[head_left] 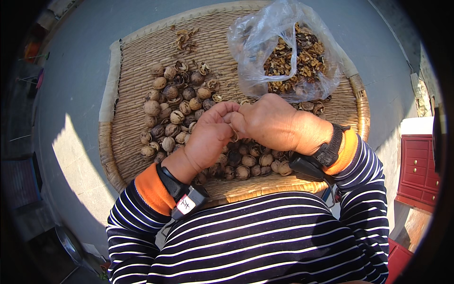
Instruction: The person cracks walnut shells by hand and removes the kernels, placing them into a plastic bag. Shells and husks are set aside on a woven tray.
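My left hand (208,139) and my right hand (279,122) meet above a woven wicker mat, fingertips touching. A small brown edge of a walnut (234,136) shows under the fingers of my left hand, which are curled around it. The right thumb and fingers are pinched together against it; whatever lies between them is hidden. Whole and cracked walnuts (176,117) are heaped beneath and to the left of my hands. Beyond my right hand stands a clear plastic bag (250,61), its mouth open, holding many shelled walnut kernels (305,59).
The wicker surface (142,57) has a raised, bound rim. Empty shell pieces (186,40) lie at its far left, with more shells (314,107) by the bag. A red drawer cabinet (418,168) stands at right; a round metal basin (68,244) is at lower left.
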